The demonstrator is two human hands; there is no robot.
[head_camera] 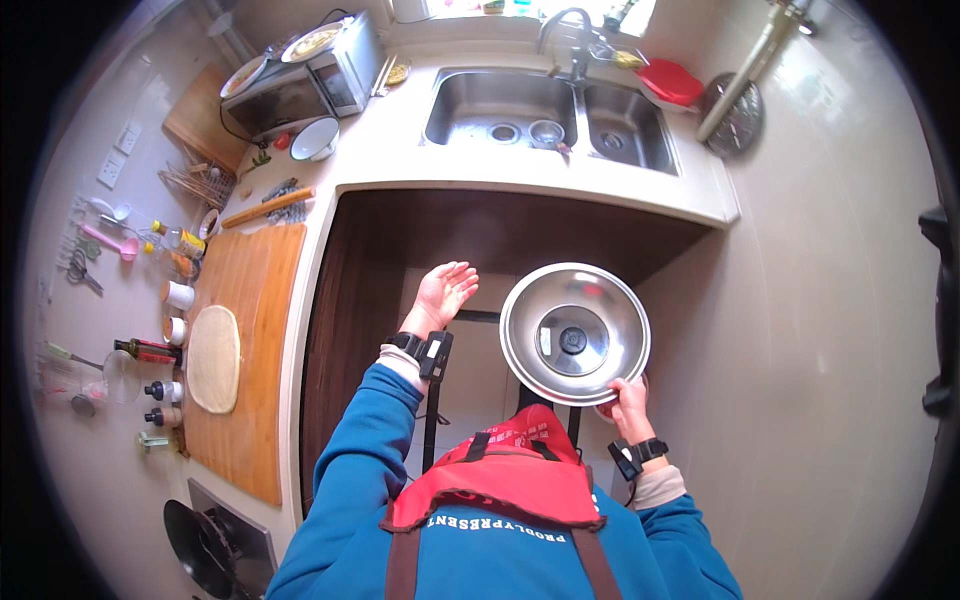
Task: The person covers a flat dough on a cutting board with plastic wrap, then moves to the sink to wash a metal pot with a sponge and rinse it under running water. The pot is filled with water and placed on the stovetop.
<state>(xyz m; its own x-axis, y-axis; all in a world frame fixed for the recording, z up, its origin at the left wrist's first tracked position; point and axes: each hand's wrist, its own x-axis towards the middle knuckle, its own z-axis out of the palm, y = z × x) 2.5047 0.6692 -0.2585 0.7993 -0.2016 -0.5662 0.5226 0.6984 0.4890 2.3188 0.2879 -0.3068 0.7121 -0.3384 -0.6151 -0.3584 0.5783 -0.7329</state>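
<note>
My right hand [630,403] grips the rim of a wide stainless steel bowl [517,330], whose inside faces up to the camera; nothing shows in it except reflections. To its left my left hand [448,291] is raised, palm up, fingers extended, holding nothing. At the left, a flat oval sheet of dough [214,358] lies on a wooden board [262,390]. A wooden rolling pin [268,208] rests beyond the board's far end.
A steel double sink [502,105] is set in the counter ahead, with a strainer [547,133] in its left basin. A white bowl [314,139] stands near the microwave [281,101]. Bottles line the left wall, and a wok [196,544] sits at the lower left.
</note>
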